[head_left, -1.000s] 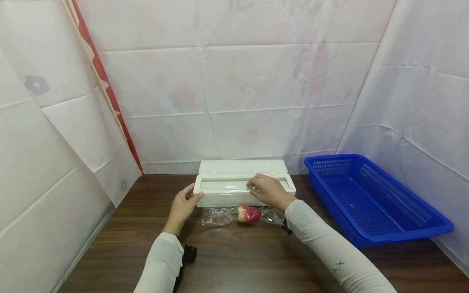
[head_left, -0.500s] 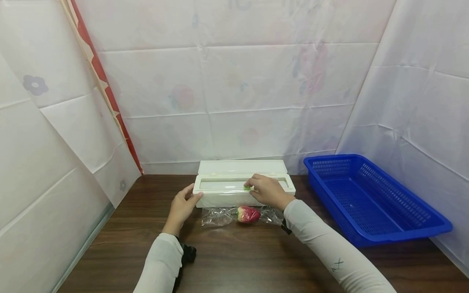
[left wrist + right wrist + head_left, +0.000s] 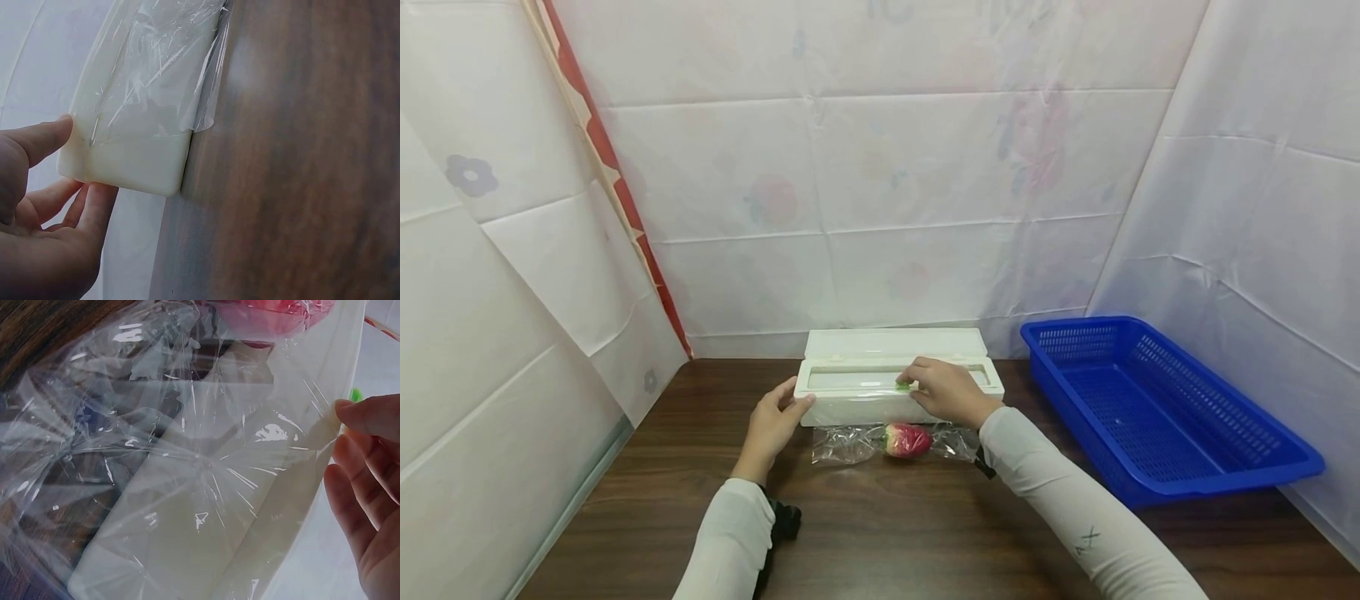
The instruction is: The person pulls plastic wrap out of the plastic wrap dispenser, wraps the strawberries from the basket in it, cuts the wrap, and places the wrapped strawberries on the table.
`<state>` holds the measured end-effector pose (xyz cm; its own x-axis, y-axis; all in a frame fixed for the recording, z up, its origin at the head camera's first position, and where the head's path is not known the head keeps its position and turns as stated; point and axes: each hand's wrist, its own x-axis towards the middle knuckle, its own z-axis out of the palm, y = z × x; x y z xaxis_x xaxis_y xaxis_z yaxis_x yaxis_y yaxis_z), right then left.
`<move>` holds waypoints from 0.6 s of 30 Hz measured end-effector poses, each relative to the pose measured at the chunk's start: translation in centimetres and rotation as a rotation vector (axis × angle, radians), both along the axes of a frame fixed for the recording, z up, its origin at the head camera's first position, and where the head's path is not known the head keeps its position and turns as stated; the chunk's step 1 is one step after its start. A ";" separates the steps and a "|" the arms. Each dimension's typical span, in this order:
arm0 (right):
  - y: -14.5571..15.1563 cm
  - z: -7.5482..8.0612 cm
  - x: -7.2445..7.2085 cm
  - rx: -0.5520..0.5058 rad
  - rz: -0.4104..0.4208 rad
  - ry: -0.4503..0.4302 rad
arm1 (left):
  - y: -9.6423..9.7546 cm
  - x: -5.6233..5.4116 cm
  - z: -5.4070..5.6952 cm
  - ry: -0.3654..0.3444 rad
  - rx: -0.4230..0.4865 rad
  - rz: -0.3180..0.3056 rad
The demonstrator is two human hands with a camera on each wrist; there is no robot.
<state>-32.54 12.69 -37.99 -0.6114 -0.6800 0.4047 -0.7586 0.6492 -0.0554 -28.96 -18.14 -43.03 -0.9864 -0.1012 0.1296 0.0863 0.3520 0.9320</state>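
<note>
A white cling film dispenser (image 3: 865,408) lies at the back of the table, its lid (image 3: 895,342) raised behind it. My left hand (image 3: 772,423) grips the dispenser's left end, thumb on one face and fingers on another in the left wrist view. At the front rail, my right hand (image 3: 946,389) pinches a small green slide cutter (image 3: 902,386), mostly hidden by the fingers. Clear film (image 3: 206,462) hangs over the dispenser's front onto the table. On or under that film lies a red fruit (image 3: 907,440) with a yellowish end; I cannot tell which.
A blue plastic basket (image 3: 1150,483) with slotted sides stands to the right, near the right forearm. Pale printed sheets (image 3: 880,167) enclose the back and both sides. The dark wood table (image 3: 880,533) runs toward me.
My right hand has slid slightly left along the dispenser's rail, and the green slide cutter has moved left with it. The left hand keeps its hold; the fruit stays where it was.
</note>
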 end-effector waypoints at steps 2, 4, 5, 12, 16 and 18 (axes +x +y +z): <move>0.0 0.0 0.0 -0.002 0.008 0.002 | 0.0 0.0 0.0 0.001 0.002 0.000; 0.1 -0.1 -0.1 -0.004 0.012 0.000 | 0.0 0.0 0.0 0.002 0.003 -0.002; 0.1 -0.1 -0.1 -0.005 0.014 0.001 | 0.0 0.0 0.0 0.003 0.004 -0.003; 0.1 -0.1 -0.2 -0.012 0.030 -0.006 | 0.1 0.0 -0.1 0.008 -0.004 0.004; 0.2 -0.1 -0.3 -0.018 0.045 -0.016 | 0.1 0.0 -0.2 0.007 0.005 0.005; 0.2 0.0 -0.3 -0.019 0.048 -0.021 | 0.1 0.0 -0.2 0.008 0.007 0.004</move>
